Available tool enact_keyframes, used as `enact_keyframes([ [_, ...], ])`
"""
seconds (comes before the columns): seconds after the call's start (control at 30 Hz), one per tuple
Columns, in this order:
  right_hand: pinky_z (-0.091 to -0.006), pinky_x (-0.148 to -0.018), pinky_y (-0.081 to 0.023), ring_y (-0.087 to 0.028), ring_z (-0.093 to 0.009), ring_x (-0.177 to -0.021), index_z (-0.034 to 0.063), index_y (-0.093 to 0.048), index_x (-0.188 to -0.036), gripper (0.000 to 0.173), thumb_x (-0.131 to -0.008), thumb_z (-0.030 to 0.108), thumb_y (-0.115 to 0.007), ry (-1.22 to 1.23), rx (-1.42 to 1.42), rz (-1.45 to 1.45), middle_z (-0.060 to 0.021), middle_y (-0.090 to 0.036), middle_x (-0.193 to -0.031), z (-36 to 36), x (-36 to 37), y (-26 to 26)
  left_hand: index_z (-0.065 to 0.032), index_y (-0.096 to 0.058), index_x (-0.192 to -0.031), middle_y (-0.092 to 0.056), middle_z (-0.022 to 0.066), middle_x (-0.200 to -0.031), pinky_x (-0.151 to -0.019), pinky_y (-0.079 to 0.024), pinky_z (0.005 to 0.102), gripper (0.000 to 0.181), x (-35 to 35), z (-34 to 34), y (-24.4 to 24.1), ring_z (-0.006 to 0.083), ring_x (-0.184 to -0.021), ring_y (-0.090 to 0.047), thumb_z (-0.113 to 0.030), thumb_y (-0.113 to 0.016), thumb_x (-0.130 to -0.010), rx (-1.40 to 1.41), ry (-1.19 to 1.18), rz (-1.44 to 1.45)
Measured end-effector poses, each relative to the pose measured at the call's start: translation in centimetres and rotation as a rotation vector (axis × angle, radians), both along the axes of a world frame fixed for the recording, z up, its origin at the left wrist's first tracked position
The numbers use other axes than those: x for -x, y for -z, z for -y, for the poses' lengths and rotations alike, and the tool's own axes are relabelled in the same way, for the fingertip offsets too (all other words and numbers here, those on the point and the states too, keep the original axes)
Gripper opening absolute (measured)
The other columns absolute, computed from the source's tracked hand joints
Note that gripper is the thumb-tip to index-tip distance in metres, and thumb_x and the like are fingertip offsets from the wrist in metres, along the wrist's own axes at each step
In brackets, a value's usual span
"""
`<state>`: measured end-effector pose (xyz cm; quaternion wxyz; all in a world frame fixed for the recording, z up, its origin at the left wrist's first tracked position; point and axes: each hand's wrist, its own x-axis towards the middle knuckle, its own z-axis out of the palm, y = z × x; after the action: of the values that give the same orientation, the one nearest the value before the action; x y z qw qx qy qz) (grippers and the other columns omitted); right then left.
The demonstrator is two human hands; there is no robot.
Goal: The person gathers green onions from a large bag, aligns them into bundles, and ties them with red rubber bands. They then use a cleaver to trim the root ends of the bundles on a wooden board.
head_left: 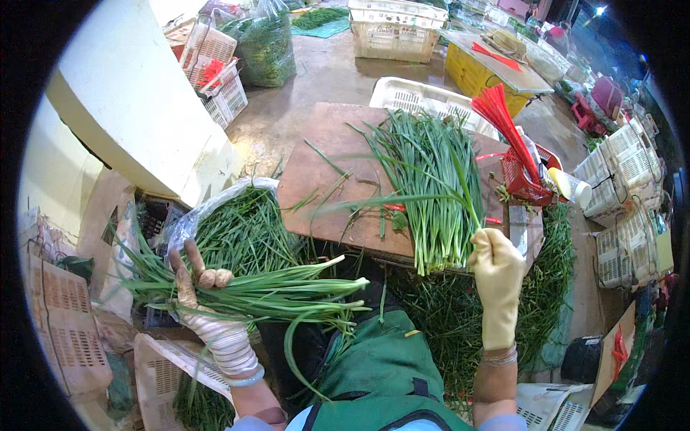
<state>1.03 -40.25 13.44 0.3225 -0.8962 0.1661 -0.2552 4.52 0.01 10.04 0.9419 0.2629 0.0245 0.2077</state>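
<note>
My left hand (207,323), in a striped glove with the fingertips bare, is closed around a loose bunch of green leafy stalks (291,288), probably garlic chives. Their pale cut ends point right, over my lap. In a pale yellow rubber glove, my right hand (498,264) pinches a few separate stalks (468,202) by their base, and their leaves fan out to the upper left. Behind them a thick pile of chives (431,178) lies on a brown wooden board (329,129). Bits of a red strip (395,207) show beside and under that pile.
A plastic-lined heap of chives (242,226) stands left of the board. Red ties (498,116) stick up from a red basket (525,175) at its right. White crates (399,32) stand farther off. More greens (447,312) lie below the board, and a wall (129,91) rises at left.
</note>
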Motion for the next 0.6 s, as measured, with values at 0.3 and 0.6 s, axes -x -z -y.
enact_keyframes([
  [0.3,-0.0462,-0.062,-0.052,-0.067,-0.038,-0.066,0.0083,-0.069,-0.077,0.028,-0.094,0.031,-0.065,0.059,0.290,-0.222,-0.0193,-0.066,-0.069,0.7,-2.3,6.7,-0.0149,-0.067,-0.123,-0.058,0.0022,-0.087,-0.076,-0.059,0.0439,0.026,3.8,-4.9,9.1,0.0261,-0.080,-0.063,-0.029,-0.053,-0.106,0.033,0.036,-0.225],
  [0.6,-0.0415,-0.057,-0.051,-0.067,-0.034,-0.062,0.0086,-0.069,-0.083,0.023,-0.097,0.026,-0.066,0.093,0.402,0.321,-0.0150,-0.068,-0.070,3.1,-9.0,-0.9,-0.0094,-0.064,-0.125,-0.065,0.0041,-0.083,-0.086,-0.056,0.0456,0.026,4.0,-5.8,10.7,0.0271,-0.082,-0.062,-0.020,-0.061,-0.101,0.133,0.052,-0.205],
])
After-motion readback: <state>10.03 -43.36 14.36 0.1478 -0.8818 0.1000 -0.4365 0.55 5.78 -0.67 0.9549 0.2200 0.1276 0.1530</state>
